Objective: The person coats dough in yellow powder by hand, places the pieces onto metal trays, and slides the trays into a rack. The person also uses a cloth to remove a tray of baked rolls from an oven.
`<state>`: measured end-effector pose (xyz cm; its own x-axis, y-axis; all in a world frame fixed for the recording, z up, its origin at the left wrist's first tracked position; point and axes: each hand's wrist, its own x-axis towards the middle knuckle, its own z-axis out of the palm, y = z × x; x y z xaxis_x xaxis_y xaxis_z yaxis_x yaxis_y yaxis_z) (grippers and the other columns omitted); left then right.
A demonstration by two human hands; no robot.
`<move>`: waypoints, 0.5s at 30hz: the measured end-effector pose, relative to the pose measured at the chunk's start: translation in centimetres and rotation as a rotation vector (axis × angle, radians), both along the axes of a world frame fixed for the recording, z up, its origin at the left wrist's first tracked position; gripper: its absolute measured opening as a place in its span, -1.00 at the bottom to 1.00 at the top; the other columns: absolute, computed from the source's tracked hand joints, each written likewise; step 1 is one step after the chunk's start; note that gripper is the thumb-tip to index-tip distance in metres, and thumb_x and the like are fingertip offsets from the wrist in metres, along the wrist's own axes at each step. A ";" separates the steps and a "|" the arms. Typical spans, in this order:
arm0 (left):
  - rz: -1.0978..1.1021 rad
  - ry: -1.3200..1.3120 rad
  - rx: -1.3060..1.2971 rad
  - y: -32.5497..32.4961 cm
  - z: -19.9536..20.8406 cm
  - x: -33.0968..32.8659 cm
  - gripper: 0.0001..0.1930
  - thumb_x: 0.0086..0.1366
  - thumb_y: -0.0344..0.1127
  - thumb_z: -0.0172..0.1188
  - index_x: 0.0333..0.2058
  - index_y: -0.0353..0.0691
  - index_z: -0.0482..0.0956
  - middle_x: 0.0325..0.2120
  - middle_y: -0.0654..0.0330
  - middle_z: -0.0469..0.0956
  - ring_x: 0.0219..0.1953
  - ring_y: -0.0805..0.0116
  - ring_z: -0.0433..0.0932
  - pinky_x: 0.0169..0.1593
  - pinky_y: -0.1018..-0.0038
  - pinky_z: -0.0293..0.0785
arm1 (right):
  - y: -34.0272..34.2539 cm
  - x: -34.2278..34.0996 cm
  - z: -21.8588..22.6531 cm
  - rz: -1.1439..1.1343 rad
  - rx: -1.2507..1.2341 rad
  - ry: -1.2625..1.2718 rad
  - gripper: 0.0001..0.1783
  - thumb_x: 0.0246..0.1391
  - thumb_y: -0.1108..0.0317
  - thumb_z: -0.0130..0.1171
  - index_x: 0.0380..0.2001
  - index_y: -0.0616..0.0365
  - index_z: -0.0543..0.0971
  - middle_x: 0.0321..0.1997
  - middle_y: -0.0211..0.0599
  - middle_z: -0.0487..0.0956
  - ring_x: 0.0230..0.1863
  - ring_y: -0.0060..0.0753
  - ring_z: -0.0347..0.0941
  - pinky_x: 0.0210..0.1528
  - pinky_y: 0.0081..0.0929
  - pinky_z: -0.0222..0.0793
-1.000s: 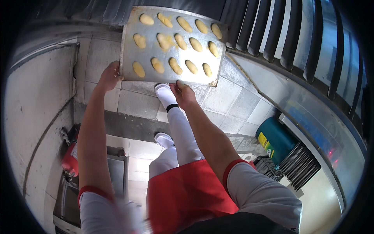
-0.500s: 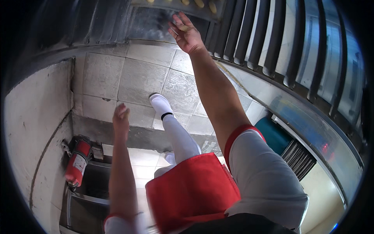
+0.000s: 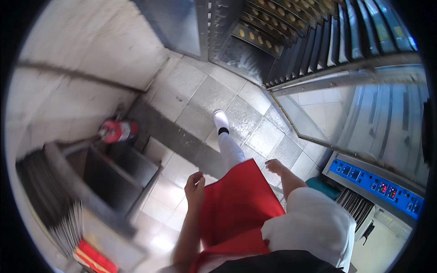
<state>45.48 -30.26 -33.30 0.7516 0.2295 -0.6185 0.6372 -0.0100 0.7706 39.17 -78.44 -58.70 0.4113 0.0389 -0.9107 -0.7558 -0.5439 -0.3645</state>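
My left hand (image 3: 195,186) hangs beside the left edge of my red apron (image 3: 236,204). Its fingers curl in toward the thumb; whatever they may hold does not show. On the apron's other side, my right hand (image 3: 275,167) is low and close to my body, over the tiled floor. Motion softens its fingers, and its palm is hidden. Neither hand touches the tall rack at the top, where dark trays (image 3: 257,40) carry rows of small pale yellow rounds.
A glass door (image 3: 364,118) stands open at the right, above a blue control panel (image 3: 375,184). Thin metal sheets (image 3: 353,204) stack beneath it. At left are a red fire extinguisher (image 3: 119,131), a dark metal bin (image 3: 109,177) and more stacked sheets (image 3: 68,227). A low grey step (image 3: 168,125) crosses the floor.
My right arm has come down from its stretch toward the rack, where a small pale piece showed at the palm. The view has turned, bringing the trays and control panel into sight.
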 end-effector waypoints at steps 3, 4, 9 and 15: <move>0.008 -0.076 -0.051 3.4 12.0 -10.4 -0.67 0.42 -0.40 0.22 0.09 -0.41 0.56 -0.01 0.02 0.64 0.03 0.29 0.61 0.16 0.40 0.51 | 2.8 -2.5 5.0 0.584 -0.183 -0.329 -0.65 0.19 0.22 0.22 -0.03 0.15 0.69 -0.16 -0.15 0.74 -0.17 -0.18 0.64 -0.05 -0.26 0.56; 0.006 -0.134 -0.064 4.6 14.9 -14.1 -0.68 0.42 -0.41 0.22 0.09 -0.40 0.56 -0.01 0.05 0.64 0.04 0.30 0.61 0.17 0.40 0.51 | 4.0 -2.5 6.7 0.685 -0.261 -0.427 -0.67 0.16 0.19 0.18 -0.13 0.14 0.70 -0.12 -0.10 0.74 -0.08 -0.04 0.65 0.05 -0.17 0.56; 0.155 -0.279 -0.111 12.7 26.0 -28.7 -0.68 0.40 -0.44 0.23 0.10 -0.37 0.56 -0.03 0.13 0.63 0.02 0.38 0.56 0.13 0.43 0.47 | 16.0 0.9 18.7 0.734 -0.234 -0.609 -0.55 0.13 0.15 0.18 0.01 0.16 0.69 0.00 0.04 0.70 0.11 0.00 0.61 0.20 -0.18 0.49; 0.295 -0.545 0.099 26.7 34.4 -36.0 -0.61 0.39 -0.34 0.29 0.12 -0.38 0.55 0.02 0.10 0.62 0.13 0.29 0.55 0.28 0.34 0.40 | 39.1 3.9 41.8 0.479 0.201 -0.864 -0.68 0.29 0.37 0.13 0.01 0.31 0.64 0.06 -0.08 0.70 0.05 -0.31 0.60 0.17 -0.42 0.46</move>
